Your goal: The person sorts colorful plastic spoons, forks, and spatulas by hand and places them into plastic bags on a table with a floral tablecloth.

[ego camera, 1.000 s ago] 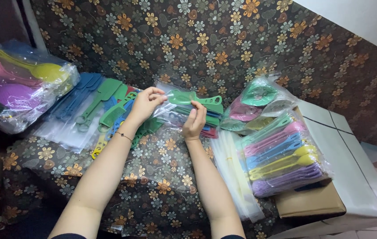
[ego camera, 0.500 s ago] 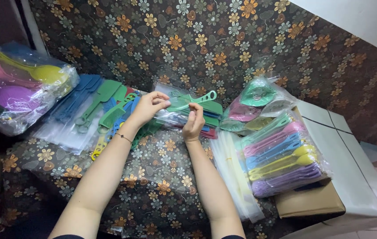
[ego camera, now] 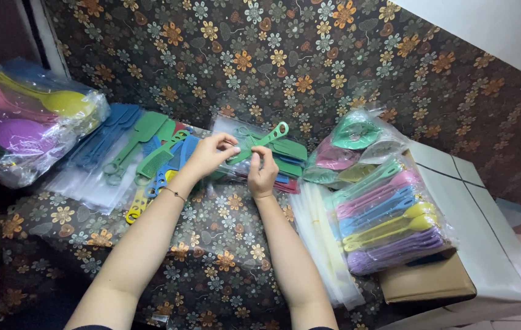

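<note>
A green plastic comb (ego camera: 268, 138) with a ring end sits tilted up between my two hands, above a clear bag of combs (ego camera: 276, 160) lying on the floral cloth. My left hand (ego camera: 211, 154) pinches the comb's toothed end. My right hand (ego camera: 263, 172) grips it from below near the middle. To the left, more green, blue and yellow loose combs (ego camera: 150, 156) lie on clear plastic sleeves (ego camera: 92, 182).
A bag of big coloured spoons (ego camera: 25, 119) lies far left. A bag of long coloured spoons (ego camera: 386, 214) rests on a brown box (ego camera: 425, 282) at right, with a bag of bowls (ego camera: 349, 143) behind it. A stack of empty clear sleeves (ego camera: 321, 241) lies alongside. A white box (ego camera: 487, 232) stands far right.
Both hands have lifted one green comb off the bag and tilted its ring end upward; earlier they rested low on the pile.
</note>
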